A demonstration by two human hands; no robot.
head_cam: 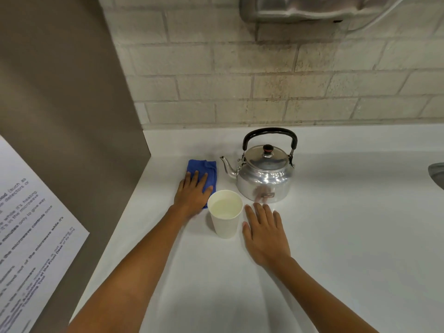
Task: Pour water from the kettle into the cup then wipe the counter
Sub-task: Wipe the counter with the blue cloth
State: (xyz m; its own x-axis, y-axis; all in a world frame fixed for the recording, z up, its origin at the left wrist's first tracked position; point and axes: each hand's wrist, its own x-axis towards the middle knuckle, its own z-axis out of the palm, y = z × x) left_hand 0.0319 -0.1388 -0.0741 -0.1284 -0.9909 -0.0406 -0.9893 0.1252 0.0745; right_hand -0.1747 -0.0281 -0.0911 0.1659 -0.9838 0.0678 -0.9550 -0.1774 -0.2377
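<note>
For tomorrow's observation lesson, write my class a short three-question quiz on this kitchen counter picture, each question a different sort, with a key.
1. True or false: the kettle lid is off.
2. The left hand lies flat on: A) the blue cloth B) the cup C) the kettle handle.
3. Fill in: the right hand rests open on the ____.

Key: 1 false; 2 A; 3 counter.
</note>
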